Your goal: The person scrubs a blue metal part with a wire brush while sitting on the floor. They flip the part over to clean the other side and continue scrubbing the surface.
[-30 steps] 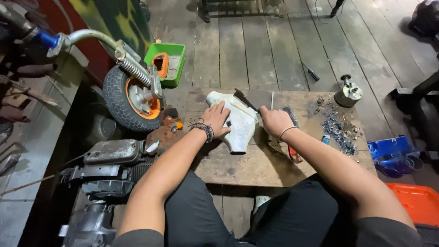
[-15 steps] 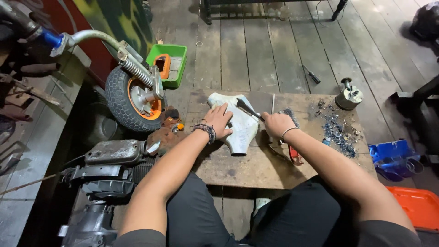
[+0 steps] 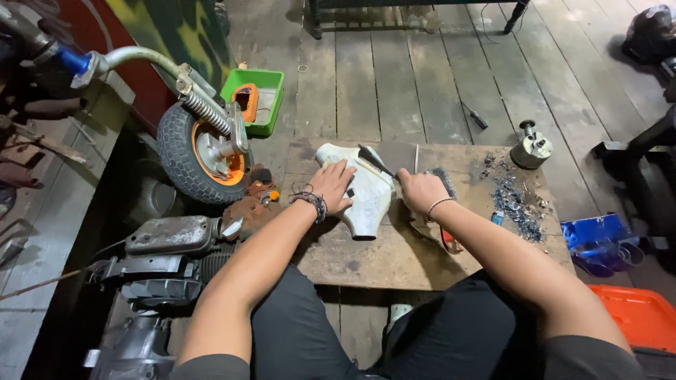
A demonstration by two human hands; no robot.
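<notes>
A white curved plastic panel lies on a low worn wooden table. My left hand presses flat on the panel's left side, fingers spread, a beaded band on the wrist. My right hand is closed around the handle of a dark-bladed tool, whose tip rests on the panel's upper part. A red-handled tool lies on the table under my right forearm.
A small motorbike stands at the left, with an orange-rimmed front wheel and engine. A green tray sits on the plank floor. Metal shavings, a small metal can, a blue container and an orange lid are at the right.
My right hand has slid the dark tool slightly across the panel's top. The left hand stays pressed on the panel.
</notes>
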